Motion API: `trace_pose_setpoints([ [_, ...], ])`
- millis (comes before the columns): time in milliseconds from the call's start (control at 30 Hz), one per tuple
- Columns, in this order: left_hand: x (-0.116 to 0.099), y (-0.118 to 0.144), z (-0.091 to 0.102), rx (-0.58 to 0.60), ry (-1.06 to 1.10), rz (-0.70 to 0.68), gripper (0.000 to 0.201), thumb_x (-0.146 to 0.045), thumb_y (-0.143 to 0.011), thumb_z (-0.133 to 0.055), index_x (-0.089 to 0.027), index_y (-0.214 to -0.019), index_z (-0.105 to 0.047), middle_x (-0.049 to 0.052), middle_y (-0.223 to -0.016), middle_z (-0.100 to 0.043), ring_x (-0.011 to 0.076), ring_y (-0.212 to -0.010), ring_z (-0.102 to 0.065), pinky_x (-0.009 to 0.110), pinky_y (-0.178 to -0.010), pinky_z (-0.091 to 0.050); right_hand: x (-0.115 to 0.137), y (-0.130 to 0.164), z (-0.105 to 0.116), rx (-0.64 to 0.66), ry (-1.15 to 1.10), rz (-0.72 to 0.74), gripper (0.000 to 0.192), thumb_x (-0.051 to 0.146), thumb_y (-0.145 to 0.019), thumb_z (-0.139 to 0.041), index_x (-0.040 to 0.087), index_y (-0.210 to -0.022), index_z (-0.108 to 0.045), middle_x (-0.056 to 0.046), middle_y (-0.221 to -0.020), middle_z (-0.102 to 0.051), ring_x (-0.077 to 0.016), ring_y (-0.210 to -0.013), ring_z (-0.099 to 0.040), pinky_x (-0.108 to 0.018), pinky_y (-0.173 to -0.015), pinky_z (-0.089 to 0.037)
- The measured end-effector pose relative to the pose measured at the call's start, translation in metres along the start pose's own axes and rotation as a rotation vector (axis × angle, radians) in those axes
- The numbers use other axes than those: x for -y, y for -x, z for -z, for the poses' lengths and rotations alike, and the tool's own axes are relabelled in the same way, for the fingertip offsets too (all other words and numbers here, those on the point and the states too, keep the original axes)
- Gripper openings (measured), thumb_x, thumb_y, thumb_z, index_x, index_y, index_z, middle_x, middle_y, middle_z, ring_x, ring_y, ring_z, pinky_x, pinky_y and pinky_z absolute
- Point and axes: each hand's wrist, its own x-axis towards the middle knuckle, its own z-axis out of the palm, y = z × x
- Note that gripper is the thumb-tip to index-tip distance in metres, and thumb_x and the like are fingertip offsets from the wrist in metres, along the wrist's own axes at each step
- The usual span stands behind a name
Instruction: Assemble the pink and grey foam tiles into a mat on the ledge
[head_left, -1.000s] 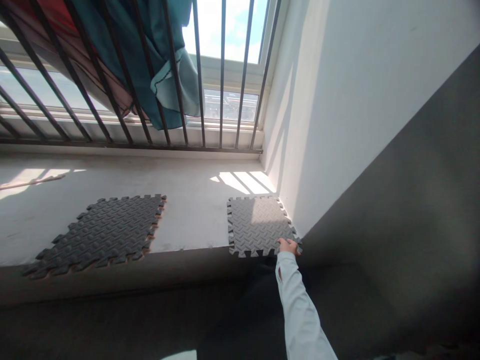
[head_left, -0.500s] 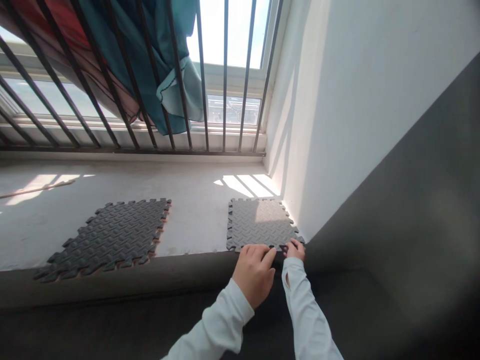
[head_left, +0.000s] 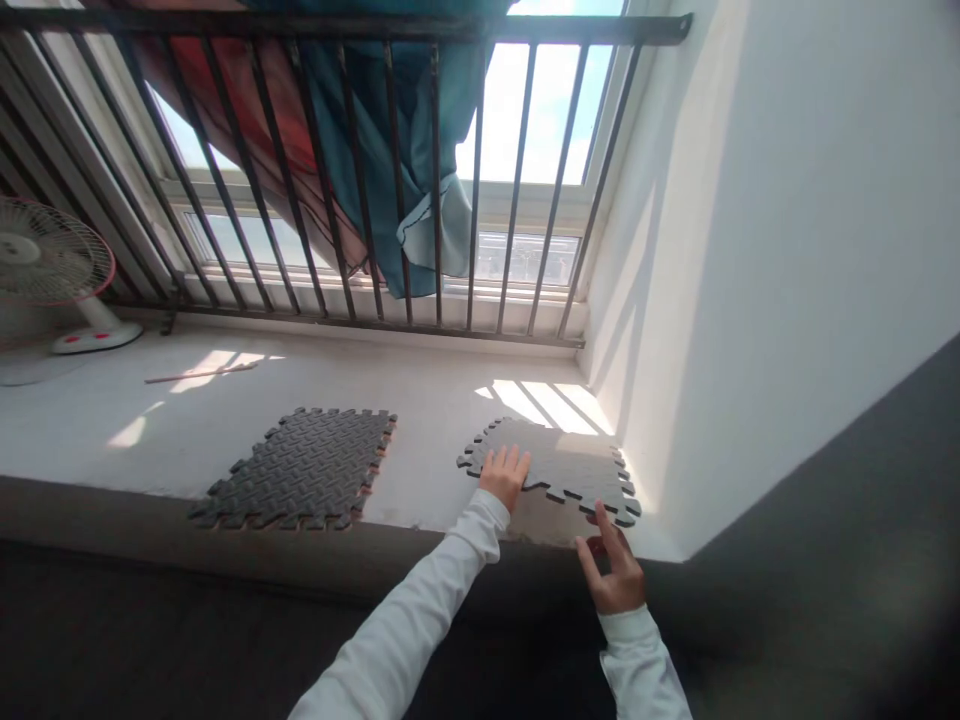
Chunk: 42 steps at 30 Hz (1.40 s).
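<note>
Two foam mats lie on the ledge (head_left: 420, 400). The right mat (head_left: 559, 470) sits near the wall (head_left: 750, 250), its near edge lifted. The left hand (head_left: 504, 474) rests flat on it, fingers spread open. The right hand (head_left: 616, 568) reaches up under its near corner, fingers open and touching the edge. The left mat (head_left: 300, 468) lies well apart, left of the fingers. Bars (head_left: 390, 180) and a fan (head_left: 52, 270) stand beyond.

Grey interlocking foam mat (head_left: 559, 470) with diamond-plate texture lies near the ledge's right corner, seemingly raised slightly.
</note>
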Motion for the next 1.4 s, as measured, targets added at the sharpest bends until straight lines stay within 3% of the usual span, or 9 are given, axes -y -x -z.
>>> trace_pose_setpoints([
  [133,0.087,0.026,0.035,-0.133,-0.121,0.146,0.054,-0.007,-0.080,-0.027,-0.026,-0.131,-0.032,0.006,-0.133,-0.040,0.0209,-0.122,-0.035,0.041,-0.100,-0.029,0.005,0.003,-0.006,0.049,0.075,0.025,0.049,0.032,-0.076,-0.039,0.019,-0.124,-0.040,-0.007,-0.101,-0.057,-0.0109,-0.057,-0.050,-0.027,-0.061,-0.046],
  [333,0.242,0.140,0.075,-0.104,-0.269,0.415,0.067,-0.003,-0.069,-0.032,-0.022,-0.133,-0.027,0.002,-0.136,-0.034,0.0215,-0.127,-0.025,0.039,-0.105,-0.020,-0.026,0.000,-0.016,0.113,0.258,-0.192,0.043,0.027,-0.068,-0.035,0.014,-0.106,-0.053,-0.009,-0.093,-0.058,-0.0159,-0.061,-0.053,-0.032,-0.067,-0.046],
  [467,0.294,0.202,0.074,-0.005,-0.304,0.494,0.064,-0.003,-0.072,-0.028,-0.031,-0.130,-0.032,-0.002,-0.131,-0.042,0.0206,-0.124,-0.033,0.040,-0.103,-0.024,-0.045,0.003,-0.032,0.216,0.274,-0.210,0.039,0.029,-0.066,-0.034,0.016,-0.096,-0.057,-0.008,-0.091,-0.058,-0.0182,-0.068,-0.054,-0.036,-0.075,-0.044],
  [700,0.311,0.225,0.055,0.162,-0.340,0.521,0.059,-0.002,-0.077,-0.017,-0.028,-0.121,-0.047,0.002,-0.130,-0.043,0.0194,-0.120,-0.038,0.040,-0.098,-0.030,-0.052,0.007,-0.042,0.295,0.247,-0.219,0.038,0.032,-0.066,-0.035,0.016,-0.092,-0.059,-0.008,-0.089,-0.059,-0.0172,-0.066,-0.055,-0.035,-0.075,-0.045],
  [967,0.330,0.236,0.052,0.328,-0.274,0.564,0.074,0.003,-0.061,-0.030,-0.028,-0.127,-0.038,0.000,-0.136,-0.035,0.0162,-0.125,-0.031,0.037,-0.096,-0.032,-0.056,0.006,-0.033,0.270,0.215,-0.289,0.033,0.032,-0.063,-0.040,0.019,-0.086,-0.060,-0.006,-0.086,-0.061,-0.0171,-0.063,-0.056,-0.037,-0.074,-0.046],
  [1067,0.328,0.227,0.057,0.438,-0.250,0.607,0.073,0.002,-0.059,-0.035,-0.027,-0.126,-0.039,0.003,-0.137,-0.034,0.0209,-0.124,-0.031,0.045,-0.095,-0.032,-0.057,0.006,-0.035,0.278,0.210,-0.291,0.032,0.031,-0.063,-0.040,0.019,-0.086,-0.060,-0.006,-0.087,-0.061,-0.0174,-0.065,-0.057,-0.036,-0.076,-0.045],
  [1167,0.310,0.201,0.062,0.471,-0.241,0.552,0.059,-0.003,-0.064,-0.038,-0.024,-0.118,-0.050,0.006,-0.130,-0.044,0.0232,-0.119,-0.039,0.046,-0.097,-0.030,-0.052,0.005,-0.037,0.281,0.202,-0.289,0.033,0.031,-0.064,-0.039,0.018,-0.086,-0.059,-0.008,-0.086,-0.061,-0.0190,-0.067,-0.057,-0.036,-0.076,-0.044],
  [1300,0.265,0.158,0.053,0.410,-0.122,0.190,0.044,-0.016,-0.073,-0.045,-0.023,-0.115,-0.052,0.004,-0.122,-0.053,0.0168,-0.113,-0.044,0.030,-0.098,-0.032,-0.040,0.003,-0.033,0.308,0.161,-0.347,0.029,0.029,-0.063,-0.040,0.019,-0.081,-0.059,-0.008,-0.084,-0.061,-0.0212,-0.067,-0.057,-0.038,-0.075,-0.043],
  [1400,0.234,0.134,0.040,0.548,-0.132,0.128,0.046,-0.017,-0.066,-0.056,-0.026,-0.111,-0.054,0.005,-0.119,-0.052,0.0196,-0.109,-0.047,0.031,-0.091,-0.038,-0.037,0.002,-0.028,0.368,0.130,-0.414,0.024,0.029,-0.063,-0.041,0.021,-0.077,-0.059,-0.007,-0.081,-0.062,-0.0224,-0.068,-0.058,-0.038,-0.075,-0.043],
])
